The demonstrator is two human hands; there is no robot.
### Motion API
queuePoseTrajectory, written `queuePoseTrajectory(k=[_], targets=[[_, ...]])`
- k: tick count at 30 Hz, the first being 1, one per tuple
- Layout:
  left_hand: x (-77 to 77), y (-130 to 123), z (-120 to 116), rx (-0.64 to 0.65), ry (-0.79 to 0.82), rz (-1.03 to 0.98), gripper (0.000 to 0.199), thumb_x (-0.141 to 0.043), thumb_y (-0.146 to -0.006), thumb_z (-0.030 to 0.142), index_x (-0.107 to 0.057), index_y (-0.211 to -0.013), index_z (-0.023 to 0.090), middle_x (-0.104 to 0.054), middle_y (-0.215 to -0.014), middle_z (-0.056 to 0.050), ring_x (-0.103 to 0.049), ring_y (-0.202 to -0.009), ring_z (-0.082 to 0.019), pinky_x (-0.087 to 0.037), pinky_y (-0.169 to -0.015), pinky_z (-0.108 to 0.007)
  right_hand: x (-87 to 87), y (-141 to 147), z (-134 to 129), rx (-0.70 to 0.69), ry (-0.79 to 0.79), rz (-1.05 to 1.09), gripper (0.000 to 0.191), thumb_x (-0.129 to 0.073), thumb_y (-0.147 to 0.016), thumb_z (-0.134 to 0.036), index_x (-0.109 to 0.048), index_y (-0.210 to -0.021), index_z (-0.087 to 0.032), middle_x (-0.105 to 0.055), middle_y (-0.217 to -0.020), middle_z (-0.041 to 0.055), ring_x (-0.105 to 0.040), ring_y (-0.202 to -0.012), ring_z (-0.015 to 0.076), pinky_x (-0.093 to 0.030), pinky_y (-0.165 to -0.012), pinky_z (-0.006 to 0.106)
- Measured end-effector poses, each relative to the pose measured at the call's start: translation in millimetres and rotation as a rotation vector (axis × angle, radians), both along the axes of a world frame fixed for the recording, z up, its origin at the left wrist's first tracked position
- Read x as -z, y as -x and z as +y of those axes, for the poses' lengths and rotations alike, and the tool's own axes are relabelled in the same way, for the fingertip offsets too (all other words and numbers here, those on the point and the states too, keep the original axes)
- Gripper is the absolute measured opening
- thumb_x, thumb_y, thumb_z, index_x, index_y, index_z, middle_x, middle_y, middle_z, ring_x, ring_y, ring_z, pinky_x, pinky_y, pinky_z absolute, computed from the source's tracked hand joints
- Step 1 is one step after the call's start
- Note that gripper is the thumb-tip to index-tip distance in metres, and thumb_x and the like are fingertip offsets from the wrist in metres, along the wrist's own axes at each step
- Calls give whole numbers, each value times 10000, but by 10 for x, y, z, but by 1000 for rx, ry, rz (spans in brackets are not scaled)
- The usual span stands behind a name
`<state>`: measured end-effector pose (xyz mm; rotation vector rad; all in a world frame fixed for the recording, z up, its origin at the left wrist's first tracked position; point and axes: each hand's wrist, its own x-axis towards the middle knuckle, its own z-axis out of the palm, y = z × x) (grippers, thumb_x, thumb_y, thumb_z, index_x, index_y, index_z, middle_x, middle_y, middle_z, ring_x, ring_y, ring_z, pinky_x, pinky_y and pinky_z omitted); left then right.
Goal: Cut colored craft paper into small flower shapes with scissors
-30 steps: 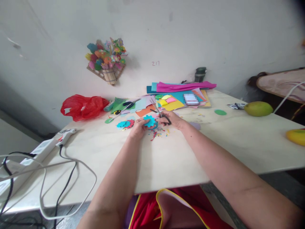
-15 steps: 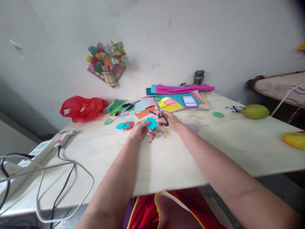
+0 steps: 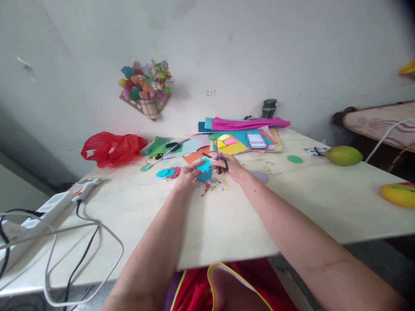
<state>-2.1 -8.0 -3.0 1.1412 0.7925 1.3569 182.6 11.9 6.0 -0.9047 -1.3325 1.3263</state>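
Observation:
Between the thumb and fingers of my left hand is a blue scallop-edged paper flower. My right hand grips a pair of scissors by the dark handles, blades pointing up and away. Its fingertips come close to the flower's right edge. Under the flower lies a round blue paper piece. Small colored paper scraps are scattered on the table just below my hands. To the left rests a pile of cut flowers, blue and red.
Colored paper sheets and a second pair of scissors lie behind my hands. A red plastic bag sits back left; a power strip with loose cables is at left. Mangoes lie at right.
The blue flower has tilted and shifted slightly left, away from the scissors. A round blue piece now shows beneath it. The whole view has moved a little.

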Motion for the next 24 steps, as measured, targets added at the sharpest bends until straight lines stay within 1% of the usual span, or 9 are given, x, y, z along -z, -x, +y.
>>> queuePoseTrajectory(k=[4,7,11,15,16,18,19,21,24], targets=[[-35,-20,-17,21,5,34,483,-718,-520,91,-745,-996,167,-736,-891,-69,-672,-781,-176,-498,-749,-287,12,39,-3,6,22,21,412,-773,-562,-314,-560,-886,-173,-651,-621,0,-582,-479,113,-302,-370,182],[-37,-25,-16,40,13,44,451,-689,-544,88,-748,-986,160,-733,-906,-92,-668,-785,-188,-504,-733,-296,-4,92,-24,40,17,53,424,-781,-522,-263,-566,-878,-178,-587,-540,-48,-560,-456,105,-320,-384,181],[-20,-26,6,96,23,-20,412,-714,-581,168,-732,-993,162,-722,-968,-107,-674,-802,-201,-519,-749,-323,-60,153,-50,93,-12,73,431,-802,-482,-223,-559,-835,-186,-546,-517,-86,-543,-459,86,-420,-461,199],[-22,-24,2,58,33,-104,551,-801,-568,246,-667,-1099,188,-717,-853,-53,-678,-741,-186,-527,-724,-327,-100,174,-67,93,-57,71,412,-799,-486,-202,-558,-820,-189,-552,-540,-85,-513,-466,72,-442,-486,204],[-22,-26,-3,37,40,-105,549,-829,-542,247,-671,-1064,178,-711,-811,-44,-672,-711,-179,-528,-708,-319,-103,176,-71,93,-66,67,406,-795,-490,-197,-558,-820,-189,-550,-535,-86,-507,-466,71,-442,-486,203],[-15,-35,-10,0,56,-77,451,-870,-491,255,-686,-886,143,-689,-726,-35,-652,-646,-161,-526,-679,-302,-103,181,-81,91,-80,52,403,-792,-494,-198,-557,-821,-189,-547,-521,-87,-503,-464,74,-438,-480,201],[-9,-41,-9,-16,64,-55,395,-882,-474,272,-671,-778,132,-671,-680,-31,-638,-614,-151,-525,-664,-295,-101,184,-85,90,-90,42,403,-794,-497,-209,-556,-822,-189,-544,-512,-89,-503,-460,76,-435,-474,200],[5,-52,1,-54,67,-11,377,-890,-458,324,-612,-625,132,-624,-592,-12,-606,-561,-130,-522,-635,-282,-93,193,-86,86,-111,21,412,-796,-507,-246,-558,-839,-190,-536,-499,-94,-514,-453,85,-433,-461,202],[3,-45,35,-140,46,37,443,-891,-411,406,-579,-577,138,-581,-537,16,-567,-519,-107,-520,-600,-270,-69,195,-55,100,-118,-11,445,-804,-515,-296,-553,-869,-194,-543,-494,-94,-535,-428,104,-434,-436,213]])
